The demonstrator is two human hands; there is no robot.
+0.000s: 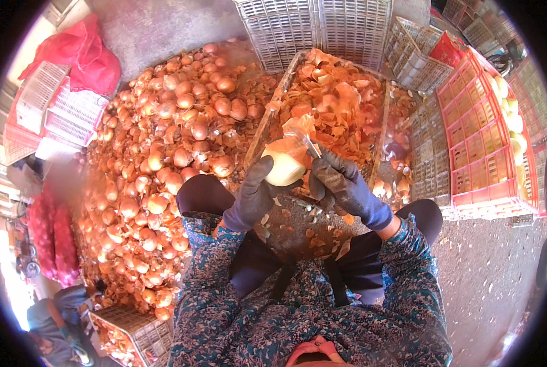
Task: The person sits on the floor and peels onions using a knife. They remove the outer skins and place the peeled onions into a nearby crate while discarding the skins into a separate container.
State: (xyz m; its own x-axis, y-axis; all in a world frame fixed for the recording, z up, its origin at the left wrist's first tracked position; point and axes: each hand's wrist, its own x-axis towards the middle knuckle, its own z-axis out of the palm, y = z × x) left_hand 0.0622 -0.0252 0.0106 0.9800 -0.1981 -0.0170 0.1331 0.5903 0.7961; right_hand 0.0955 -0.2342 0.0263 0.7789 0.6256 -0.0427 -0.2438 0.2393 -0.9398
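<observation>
In my gloved left hand (255, 192) rests a partly peeled onion (285, 169), its pale flesh bare below and loose orange skin still hanging from its top. My gloved right hand (342, 181) grips a small knife (311, 146), whose blade lies against that loose skin. Just beyond both hands stands a crate of onion skins (278, 98), heaped with dry orange peel (333, 101). The knife's handle is mostly hidden in my right fingers.
A large pile of unpeeled onions (158, 202) spreads on the left. At the right, a pink plastic crate (480, 151) holds peeled onions (514, 121). Grey crates (319, 32) stand at the back. Another person (62, 321) sits at the lower left beside a skin-filled crate (140, 335).
</observation>
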